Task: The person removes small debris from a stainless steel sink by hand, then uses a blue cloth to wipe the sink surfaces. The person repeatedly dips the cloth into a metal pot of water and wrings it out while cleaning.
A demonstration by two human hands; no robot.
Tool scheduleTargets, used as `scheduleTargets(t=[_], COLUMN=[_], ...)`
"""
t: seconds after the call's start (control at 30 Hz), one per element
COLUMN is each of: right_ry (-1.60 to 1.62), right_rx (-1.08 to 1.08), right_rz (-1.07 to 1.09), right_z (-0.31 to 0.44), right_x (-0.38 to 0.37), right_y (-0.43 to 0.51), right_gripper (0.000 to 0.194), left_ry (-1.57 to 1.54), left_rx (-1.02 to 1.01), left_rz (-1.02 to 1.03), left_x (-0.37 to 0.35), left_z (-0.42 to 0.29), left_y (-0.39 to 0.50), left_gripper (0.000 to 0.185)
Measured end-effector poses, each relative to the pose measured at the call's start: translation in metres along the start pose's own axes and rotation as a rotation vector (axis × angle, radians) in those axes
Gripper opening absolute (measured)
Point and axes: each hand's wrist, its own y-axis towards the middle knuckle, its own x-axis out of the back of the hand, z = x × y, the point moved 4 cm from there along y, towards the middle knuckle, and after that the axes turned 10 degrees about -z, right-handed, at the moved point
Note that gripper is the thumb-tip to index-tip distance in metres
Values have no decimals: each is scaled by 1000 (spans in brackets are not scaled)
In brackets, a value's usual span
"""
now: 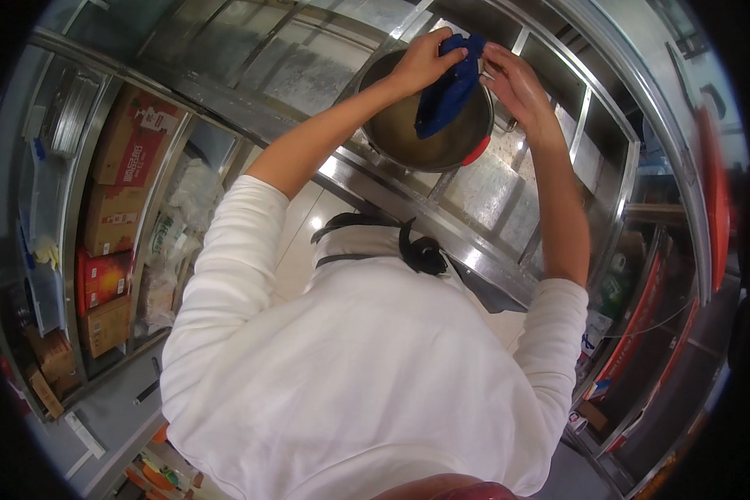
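Observation:
A dark blue cloth (pixel 449 94) hangs over a round metal pot (pixel 406 159) that holds cloudy, brownish liquid (pixel 395 132). My left hand (pixel 426 61) grips the top of the cloth, thumb pressed on its near face. Against the cloth's right edge, by a small pale tag, are the fingertips of my right hand (pixel 514 80); whether they pinch it I cannot tell. The cloth's lower end points down into the pot's opening. On the pot's right rim sits a red grip piece (pixel 477 150). My left forearm covers part of the rim.
The pot stands on a metal-framed steel counter (pixel 499 195). To the left, a shelf rack holds cardboard boxes (pixel 120 215) and plastic bags (pixel 184 209). A curved metal rail (pixel 681 147) and a red panel (pixel 714 200) rise at the right. More shelves (pixel 634 350) stand lower right.

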Motion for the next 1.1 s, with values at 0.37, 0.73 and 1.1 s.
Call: scheduleTargets(t=[0.37,0.73,1.1], right_ry=[-562,-429,-585], right_rx=[252,286,464], right_rz=[-381,-298,-306], right_z=[-142,-96,-94], right_x=[27,21,2], right_y=[21,12,-6], right_gripper=[59,41,58], left_ry=[-872,127,-605], left_rx=[581,-154,847], left_rz=[-120,321,387], left_x=[-18,-18,-41], left_z=[34,96,116], left_y=[-6,-58,-65], left_gripper=[38,88,44])
